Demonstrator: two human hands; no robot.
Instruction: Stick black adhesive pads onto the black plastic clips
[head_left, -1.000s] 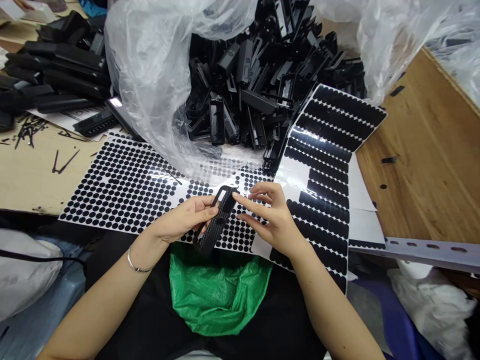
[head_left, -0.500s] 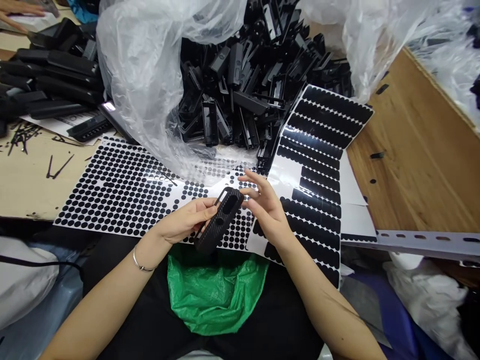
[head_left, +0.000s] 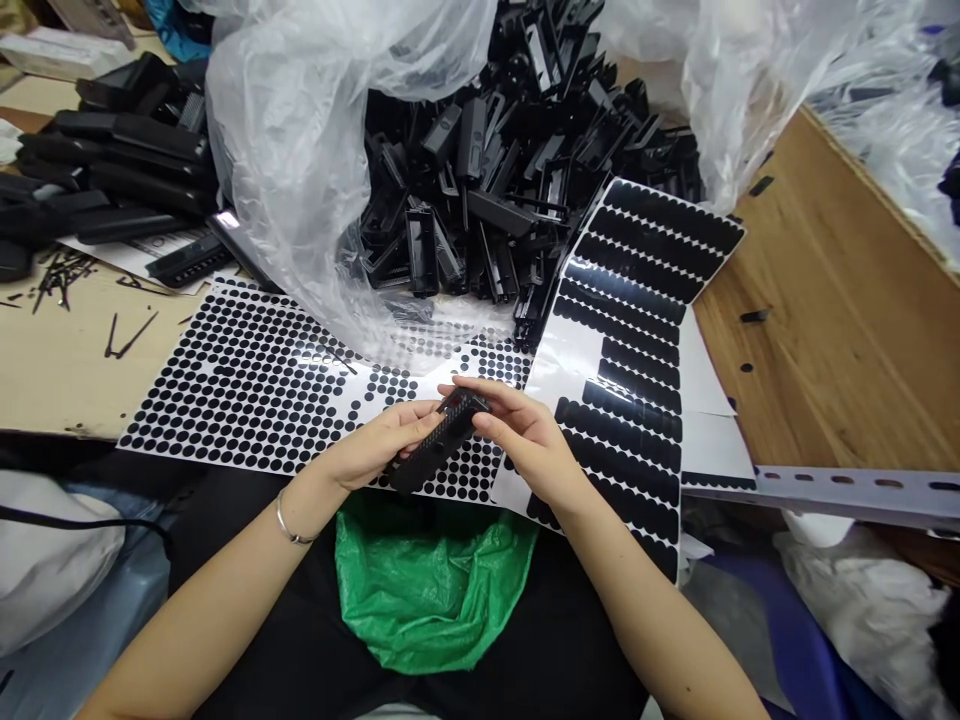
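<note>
A black plastic housing (head_left: 431, 455) with a woven-look surface is tilted above the sticker sheet. My left hand (head_left: 386, 438) grips its left side, thumb on top. My right hand (head_left: 521, 430) closes round its upper end, the thumb on the near face and the fingers along the far edge. Beneath both hands lies a white sheet of round black stickers (head_left: 247, 380), with some spots bare. To the right, a second sheet of black dots in dense rows (head_left: 637, 290) leans up over the pile. Whether a sticker is between my right fingers is hidden.
Behind the sheets is a heap of black plastic housings (head_left: 480, 190), partly covered by clear plastic bags (head_left: 292, 170). More black parts (head_left: 112, 170) are stacked at the left, near thin black scraps (head_left: 64, 275). A wooden board (head_left: 832, 330) stands right. A green bag (head_left: 435, 590) hangs at my lap.
My right hand has moved left and closed on the housing's upper end; before, its fingers were spread beside it. The housing has turned slightly. Another person's hand has left the upper left corner.
</note>
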